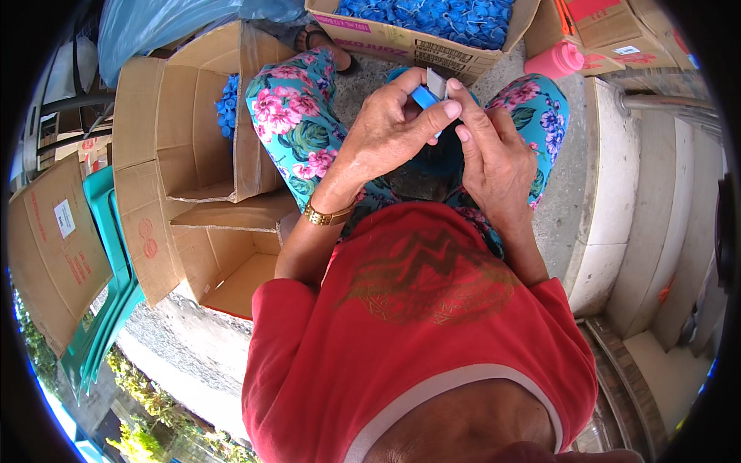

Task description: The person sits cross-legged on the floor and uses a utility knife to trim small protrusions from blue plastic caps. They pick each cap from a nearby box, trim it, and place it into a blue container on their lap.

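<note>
My left hand (pixel 385 124), with a gold-coloured watch (pixel 327 216) at its wrist, grips a small blue plastic piece (pixel 425 97) between thumb and fingers. A thin, flat grey piece (pixel 437 83) stands up beside the blue plastic; I cannot tell whether it is a blade or part of the same item. My right hand (pixel 498 147) is close by on the right, its index fingertip against the grey piece. Its thumb is bent below, and whether it pinches anything is hidden. Beneath both hands, between the knees, sits a teal basin (pixel 396 74), mostly covered from sight.
Ahead stands a cardboard box (pixel 399 49) filled with blue plastic pieces (pixel 428 20). On the left, an open carton (pixel 200 127) holds more blue pieces (pixel 227 107), near stacked green plastic chairs (pixel 110 266). A pink tumbler (pixel 554 61) and tiled steps (pixel 608 202) are on the right.
</note>
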Tool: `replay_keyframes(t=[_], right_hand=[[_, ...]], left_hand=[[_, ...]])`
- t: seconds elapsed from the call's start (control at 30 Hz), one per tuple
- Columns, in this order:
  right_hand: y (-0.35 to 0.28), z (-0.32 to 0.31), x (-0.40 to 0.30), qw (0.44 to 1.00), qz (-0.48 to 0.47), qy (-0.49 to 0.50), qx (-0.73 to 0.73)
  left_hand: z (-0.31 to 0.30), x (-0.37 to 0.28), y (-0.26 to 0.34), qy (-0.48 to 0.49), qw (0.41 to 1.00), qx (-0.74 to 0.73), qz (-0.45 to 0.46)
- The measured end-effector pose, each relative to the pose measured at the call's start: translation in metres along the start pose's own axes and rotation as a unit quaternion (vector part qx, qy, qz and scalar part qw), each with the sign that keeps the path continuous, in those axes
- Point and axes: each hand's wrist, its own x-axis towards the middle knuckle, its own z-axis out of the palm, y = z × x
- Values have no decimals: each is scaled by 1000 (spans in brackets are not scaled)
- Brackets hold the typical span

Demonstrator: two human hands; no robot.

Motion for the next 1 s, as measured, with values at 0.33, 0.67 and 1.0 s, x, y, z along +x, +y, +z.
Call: replay_keyframes(t=[0.33, 0.67, 1.0], right_hand=[[-1, -10, -2, 999, -40, -9, 4], [38, -52, -1, 977, 184, 49, 97], [11, -13, -17, 923, 204, -64, 320]], left_hand=[[-3, -11, 5, 19, 993, 111, 39], [-18, -30, -14, -13, 998, 16, -59], [-16, -21, -31, -21, 914, -394, -93]])
